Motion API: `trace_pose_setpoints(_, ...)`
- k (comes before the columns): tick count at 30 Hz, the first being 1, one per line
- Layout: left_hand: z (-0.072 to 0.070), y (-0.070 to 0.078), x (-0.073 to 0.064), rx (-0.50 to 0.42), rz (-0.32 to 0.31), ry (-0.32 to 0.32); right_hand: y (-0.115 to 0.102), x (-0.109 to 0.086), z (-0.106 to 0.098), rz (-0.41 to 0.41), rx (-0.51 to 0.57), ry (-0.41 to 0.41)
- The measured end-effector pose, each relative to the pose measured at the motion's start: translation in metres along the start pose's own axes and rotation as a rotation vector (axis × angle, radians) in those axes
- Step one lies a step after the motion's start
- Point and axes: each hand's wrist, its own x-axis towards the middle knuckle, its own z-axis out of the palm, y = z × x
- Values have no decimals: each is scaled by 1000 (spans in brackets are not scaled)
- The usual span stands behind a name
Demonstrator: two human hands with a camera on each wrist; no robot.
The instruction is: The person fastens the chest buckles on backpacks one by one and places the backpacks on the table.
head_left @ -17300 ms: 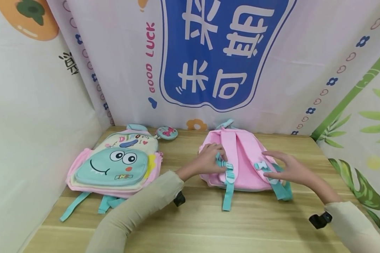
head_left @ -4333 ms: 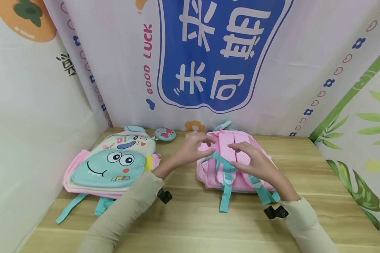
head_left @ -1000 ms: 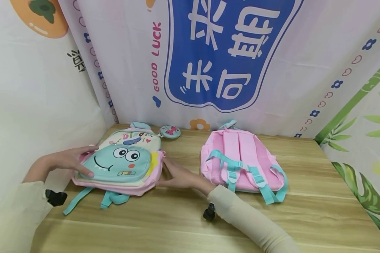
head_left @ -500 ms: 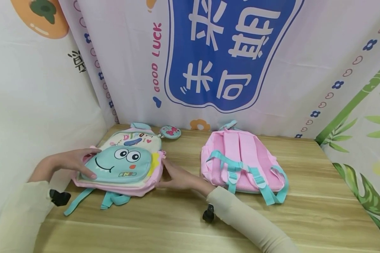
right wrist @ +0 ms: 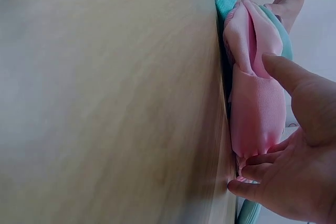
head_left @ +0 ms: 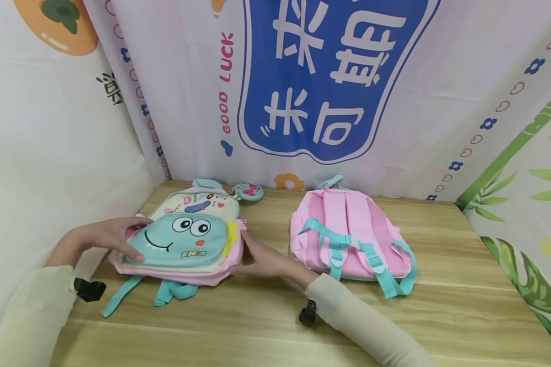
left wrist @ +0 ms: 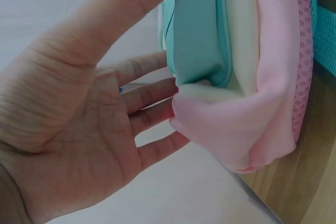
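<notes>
Pink, cream & teal fabric backpack w/ dino face (head_left: 179,234) lies face-up on the light-wood table (head_left: 239,326), btwn L hand (head_left: 107,235) & R hand (head_left: 266,261); fingers extended against its sides, neither clenched. Even pressure, L & R, should keep it square. L-wrist view shows pink mesh back panel (left wrist: 303,61), hidden in head view.

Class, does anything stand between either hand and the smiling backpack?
Nothing visible does: the left hand touches one side of the smiling backpack, and the right hand the opposite side. The other backpack lies apart to the right, not between them.
</notes>
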Motion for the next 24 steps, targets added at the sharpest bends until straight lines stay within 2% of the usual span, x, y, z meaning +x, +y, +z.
trace_pose_setpoints(10,2,10,4,-28,48,-13,5,-10,-8,-7,12,36)
trace_pose_setpoints(17,0,14,7,-33,64,-39,6,-13,-12,-59,39,44)
trace_pose_setpoints(24,2,16,13,-40,69,-40,4,-20,-17,-5,26,60)
